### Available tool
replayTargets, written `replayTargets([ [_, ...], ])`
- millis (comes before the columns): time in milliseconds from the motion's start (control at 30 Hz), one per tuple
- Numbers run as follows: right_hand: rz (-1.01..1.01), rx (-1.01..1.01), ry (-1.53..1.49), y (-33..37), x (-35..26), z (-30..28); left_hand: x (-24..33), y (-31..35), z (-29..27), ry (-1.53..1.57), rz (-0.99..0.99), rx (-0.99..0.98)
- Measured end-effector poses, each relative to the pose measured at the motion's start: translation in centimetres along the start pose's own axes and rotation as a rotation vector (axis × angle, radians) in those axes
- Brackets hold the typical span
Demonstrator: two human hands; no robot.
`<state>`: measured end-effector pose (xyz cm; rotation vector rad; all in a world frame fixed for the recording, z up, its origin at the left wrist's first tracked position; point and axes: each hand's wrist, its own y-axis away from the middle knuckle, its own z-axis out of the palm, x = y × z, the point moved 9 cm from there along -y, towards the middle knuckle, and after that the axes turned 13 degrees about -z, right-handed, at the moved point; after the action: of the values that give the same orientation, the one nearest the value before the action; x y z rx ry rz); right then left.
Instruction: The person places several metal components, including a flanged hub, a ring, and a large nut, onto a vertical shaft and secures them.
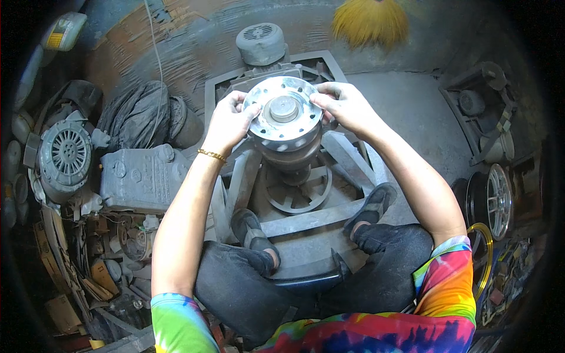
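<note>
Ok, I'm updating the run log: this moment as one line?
left hand: holds disc at left edge; right hand: at right edge; disc: shiny, ringed with holes; motor: beyond disc

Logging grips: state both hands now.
Left hand: closed, holding the silver disc by its left rim.
Right hand: closed, holding its right rim.

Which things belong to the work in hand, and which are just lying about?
Likely in the job:
left hand and right hand, both on the shiny holed disc
round metal base beneath it
metal frame

Apparently just lying about:
yellow bristles
spoked wheel
crumpled dark sheet
grey metal casing
</note>
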<state>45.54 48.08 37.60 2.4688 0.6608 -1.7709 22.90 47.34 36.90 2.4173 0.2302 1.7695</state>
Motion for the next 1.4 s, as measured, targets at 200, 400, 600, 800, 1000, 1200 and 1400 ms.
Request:
replayTargets([
  [200, -0.024, 0.021, 0.016, -0.2, 0.1, -0.4, -0.1, -0.2, -0.1, -0.046, 0.015, 0.01],
  [400, -0.037, 0.034, 0.032, -0.1, -0.1, -0.5, 0.2, 0.3, 0.1, -0.014, -0.004, -0.002],
  [600, -0.02, 0.043, 0.049, 0.0, -0.5, -0.6, 0.0, 0.3, -0.2, -0.016, -0.025, 0.014],
  [800, -0.075, 0.069, 0.051, -0.3, -0.3, -1.1, 0.0, 0.2, 0.1, 0.014, -0.027, -0.02],
  [1000, -0.059, 0.07, 0.069, -0.2, -0.6, -1.1, -0.1, 0.1, -0.2, -0.022, -0.024, 0.003],
  [1200, -0.057, 0.073, 0.082, -0.2, -0.4, -1.1, 0.0, 0.3, 0.0, -0.005, -0.021, -0.001],
  [1400, -0.041, 0.072, 0.055, -0.1, 0.1, -1.1, -0.1, 0.4, -0.1, -0.037, -0.053, 0.02],
])
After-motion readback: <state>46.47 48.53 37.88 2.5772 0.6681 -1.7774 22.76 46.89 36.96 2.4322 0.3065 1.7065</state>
